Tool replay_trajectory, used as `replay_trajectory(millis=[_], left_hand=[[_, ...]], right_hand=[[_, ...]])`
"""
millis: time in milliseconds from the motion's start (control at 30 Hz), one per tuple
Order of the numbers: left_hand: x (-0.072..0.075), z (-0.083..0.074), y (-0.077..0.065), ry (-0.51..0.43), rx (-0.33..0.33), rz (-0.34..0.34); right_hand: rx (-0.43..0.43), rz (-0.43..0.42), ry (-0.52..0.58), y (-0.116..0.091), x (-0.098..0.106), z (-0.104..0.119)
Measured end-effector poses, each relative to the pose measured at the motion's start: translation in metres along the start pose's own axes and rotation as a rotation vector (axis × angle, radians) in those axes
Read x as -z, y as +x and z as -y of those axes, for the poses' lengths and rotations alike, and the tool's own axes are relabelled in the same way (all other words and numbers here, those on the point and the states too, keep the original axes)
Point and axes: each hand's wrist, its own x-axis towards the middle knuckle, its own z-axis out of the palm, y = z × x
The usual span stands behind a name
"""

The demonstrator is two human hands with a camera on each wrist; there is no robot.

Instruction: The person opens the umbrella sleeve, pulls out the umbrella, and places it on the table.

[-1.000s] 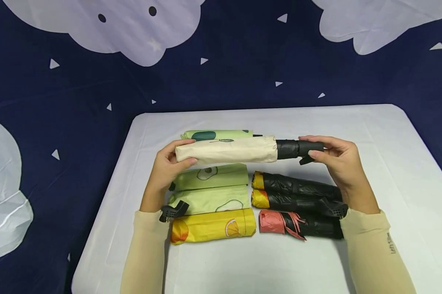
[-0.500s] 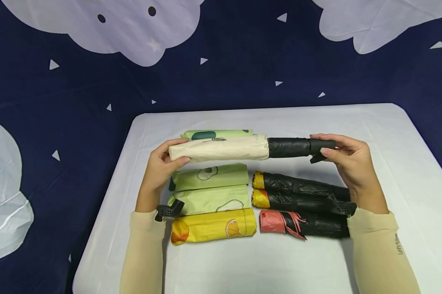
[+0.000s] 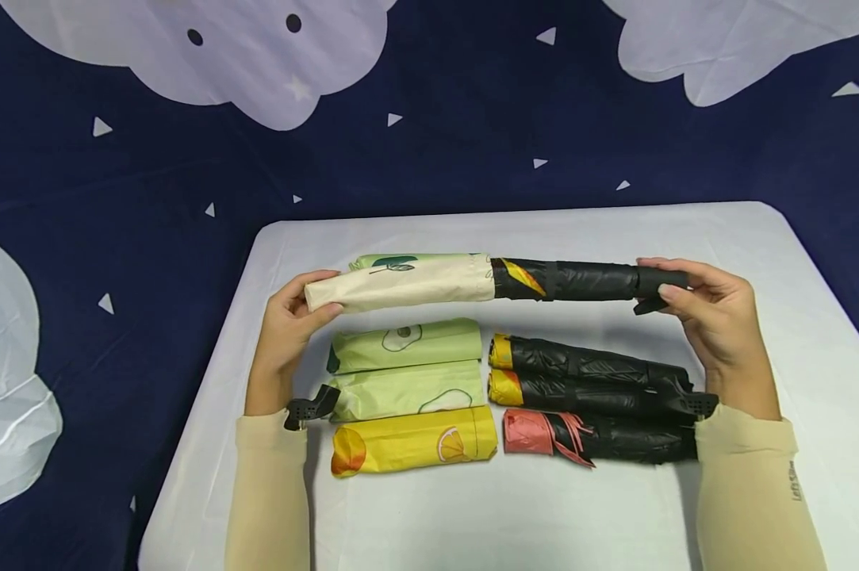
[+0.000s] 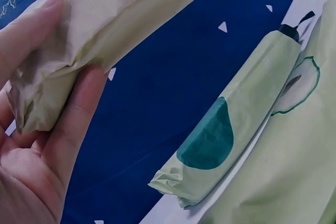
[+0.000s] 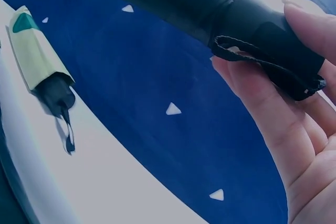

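Note:
In the head view a cream umbrella sleeve (image 3: 422,285) and a black folded umbrella (image 3: 593,280) form one long line above the table. My left hand (image 3: 285,329) pinches the sleeve's closed end between thumb and fingers. The umbrella's handle (image 5: 273,35), with its wrist strap (image 5: 257,61), is gripped by my right hand (image 3: 722,321). Much of the black canopy, with a yellow strip, shows outside the sleeve; its far end is hidden inside. Behind the cream sleeve lies a green sleeved umbrella (image 4: 226,124) with a dark green patch.
On the white table (image 3: 458,515), two green avocado-print sleeves (image 3: 415,345) and a yellow orange-print sleeve (image 3: 415,440) lie stacked in rows at left. To their right are two black umbrellas (image 3: 579,357) with yellow ends and a black one with a coral end (image 3: 529,431).
My hands have moved apart, the right one to the right and the left one to the left. More of the black umbrella has slid out of the cream sleeve, and its yellow strip now shows.

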Motion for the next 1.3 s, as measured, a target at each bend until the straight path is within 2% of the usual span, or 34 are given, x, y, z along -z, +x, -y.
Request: replay_trajectory(millis=[300,533,767,933,1067,1200,1300], left_hand=[[0.009,0.006,-0.002,-0.002,0.012,-0.049],[0.023,0.028,0.0,0.051,0.09,-0.108],[0.035,0.049,-0.004,0.183,0.21,-0.075],[0.031,0.057,-0.005,0.195,0.256,-0.033],[0.028,0.063,-0.004,0.209,0.301,0.025],[0.028,0.066,-0.004,0.242,0.344,0.071],[0.028,0.066,-0.005,0.259,0.353,0.08]], right_hand=[[-0.04,-0.024,0.0,-0.009,0.026,0.01],[-0.088,-0.042,-0.033,-0.018,0.046,0.012],[-0.183,-0.072,-0.103,-0.023,0.054,0.013],[-0.249,-0.123,-0.209,-0.022,0.052,0.013],[-0.335,-0.163,-0.289,-0.022,0.052,0.014],[-0.407,-0.155,-0.331,-0.024,0.055,0.014],[-0.462,-0.13,-0.379,-0.028,0.062,0.012]])
